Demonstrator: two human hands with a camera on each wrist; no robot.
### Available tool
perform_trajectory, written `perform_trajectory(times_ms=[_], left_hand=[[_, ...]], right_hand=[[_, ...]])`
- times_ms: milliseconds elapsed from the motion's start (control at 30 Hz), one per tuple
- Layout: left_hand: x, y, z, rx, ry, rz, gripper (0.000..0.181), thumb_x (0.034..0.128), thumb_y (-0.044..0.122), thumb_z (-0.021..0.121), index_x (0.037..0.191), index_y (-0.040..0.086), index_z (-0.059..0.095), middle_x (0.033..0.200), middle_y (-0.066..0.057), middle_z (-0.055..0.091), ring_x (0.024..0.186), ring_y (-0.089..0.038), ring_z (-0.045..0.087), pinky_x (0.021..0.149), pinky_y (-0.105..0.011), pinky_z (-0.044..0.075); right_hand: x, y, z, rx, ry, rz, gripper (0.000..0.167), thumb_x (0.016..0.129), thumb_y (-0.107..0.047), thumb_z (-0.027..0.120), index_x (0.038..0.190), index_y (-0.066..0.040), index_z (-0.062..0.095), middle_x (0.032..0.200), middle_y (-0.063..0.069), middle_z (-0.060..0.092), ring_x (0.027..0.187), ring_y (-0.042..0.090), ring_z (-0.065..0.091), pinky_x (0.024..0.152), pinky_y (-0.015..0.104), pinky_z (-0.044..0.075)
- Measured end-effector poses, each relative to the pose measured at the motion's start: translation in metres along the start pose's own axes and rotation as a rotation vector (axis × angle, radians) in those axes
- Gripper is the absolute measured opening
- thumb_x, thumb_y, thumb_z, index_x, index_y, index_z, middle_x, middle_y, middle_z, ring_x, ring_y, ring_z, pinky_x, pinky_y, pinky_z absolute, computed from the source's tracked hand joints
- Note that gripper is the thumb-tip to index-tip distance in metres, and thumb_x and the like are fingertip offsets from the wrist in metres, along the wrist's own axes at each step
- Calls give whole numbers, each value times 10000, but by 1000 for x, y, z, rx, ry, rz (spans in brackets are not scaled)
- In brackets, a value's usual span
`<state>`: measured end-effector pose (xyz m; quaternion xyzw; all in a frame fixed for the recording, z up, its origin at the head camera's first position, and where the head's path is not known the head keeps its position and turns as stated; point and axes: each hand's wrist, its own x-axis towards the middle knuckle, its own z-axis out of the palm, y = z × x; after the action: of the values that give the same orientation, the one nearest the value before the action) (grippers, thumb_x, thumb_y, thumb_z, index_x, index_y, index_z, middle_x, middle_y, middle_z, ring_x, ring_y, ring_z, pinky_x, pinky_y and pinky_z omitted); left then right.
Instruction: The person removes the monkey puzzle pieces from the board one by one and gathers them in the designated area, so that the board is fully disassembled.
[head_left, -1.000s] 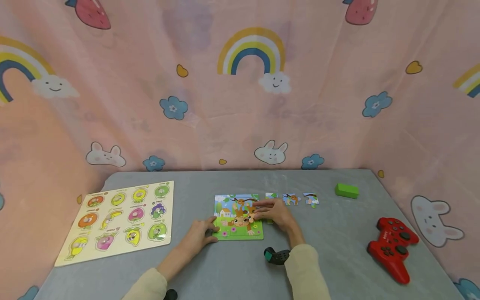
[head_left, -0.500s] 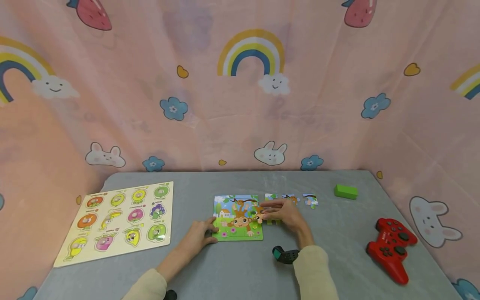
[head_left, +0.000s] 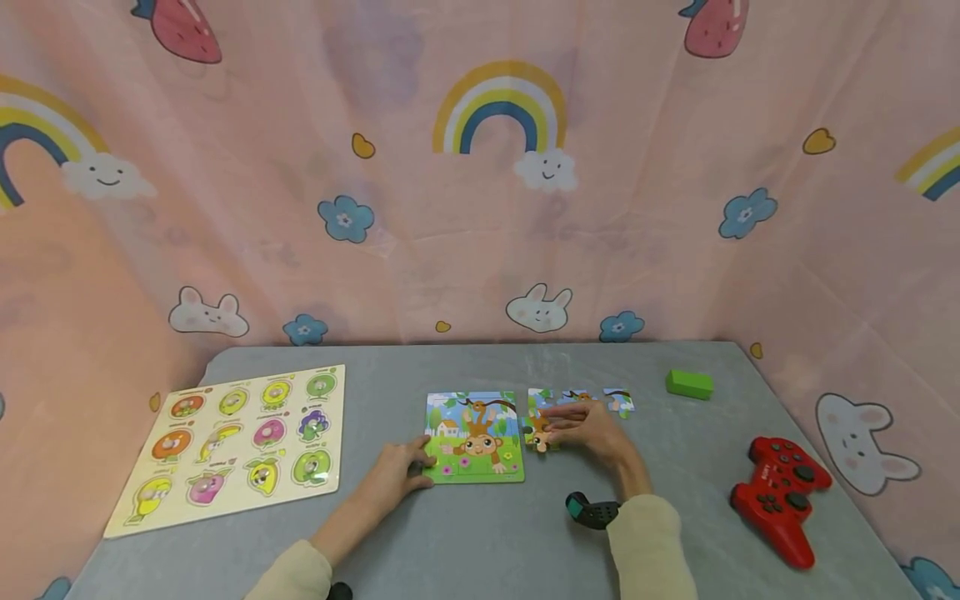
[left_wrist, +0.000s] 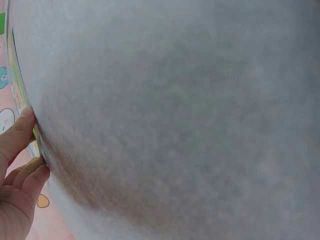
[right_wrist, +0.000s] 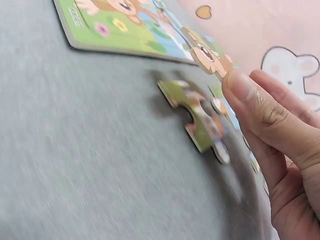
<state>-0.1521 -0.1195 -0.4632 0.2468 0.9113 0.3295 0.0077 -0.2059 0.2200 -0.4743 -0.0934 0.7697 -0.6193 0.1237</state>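
Observation:
A monkey jigsaw puzzle [head_left: 465, 477] lies flat in the middle of the table. My left hand [head_left: 393, 479] holds its lower left edge, thumb and fingers set apart in the left wrist view [left_wrist: 20, 165]. To the right of the puzzle, my right hand [head_left: 588, 429] pinches a puzzle piece [right_wrist: 205, 55] with a monkey's face on it, between thumb and fingers. That piece is raised off the table. Beneath it lies a green-edged loose piece [right_wrist: 195, 117], blurred in the right wrist view. More pieces, including a blue one [head_left: 618, 402], lie beyond my right hand, partly covered.
A cream fruit board [head_left: 225, 450] lies on the left. A green block [head_left: 689, 384] sits at the back right, and a red game controller [head_left: 782, 498] is near the right edge. Behind the grey table [head_left: 487, 550] hangs a pink patterned curtain [head_left: 405, 250].
My right hand has moved right, off the puzzle, carrying the monkey-face piece away from its right side. That side of the puzzle is now uncovered. My left hand has stayed in place.

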Motion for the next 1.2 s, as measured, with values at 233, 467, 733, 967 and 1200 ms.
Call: perform_trajectory(times_ms=[233,467,733,967,1200], left_hand=[[-1,-1,1,-12,4,7,277,702,36,803,939,-74,713,1218,-314,579,1110,-460,567,937,-529,458],[-2,-2,0,-13,15,10,274,700,39,802,935,-73,714,1210,-316,582,1106,-459,571,935,-528,461],[0,-2,2,-11,10,11,259,714,22,789,942,-75,713,1218,-315,578,1114,-450,571,940,-519,463],[0,-2,1,2,7,16,257,716,32,790,941,-68,716,1216,-308,583,1109,-447,575,934,-516,469],[0,0,0,-2,5,13,255,720,22,786,946,-69,713,1221,-314,576,1111,-450,572,939,-514,465]], right_hand=[[-10,1,-12,-5,15,13,462,757,-24,790,1165,113,620,1153,240,649,946,217,687,778,297,576],[-17,7,-25,4,25,10,470,753,-18,788,1164,128,612,1150,247,648,915,169,694,779,303,576],[-28,15,-43,22,40,31,502,767,-6,773,1197,158,571,1132,226,662,903,136,694,770,300,578],[-32,20,-53,36,55,62,519,766,-3,773,1213,156,560,1157,225,651,913,125,691,796,309,573],[-32,20,-58,-10,96,93,517,755,-22,789,1195,148,579,1139,224,660,892,116,693,776,273,572]])
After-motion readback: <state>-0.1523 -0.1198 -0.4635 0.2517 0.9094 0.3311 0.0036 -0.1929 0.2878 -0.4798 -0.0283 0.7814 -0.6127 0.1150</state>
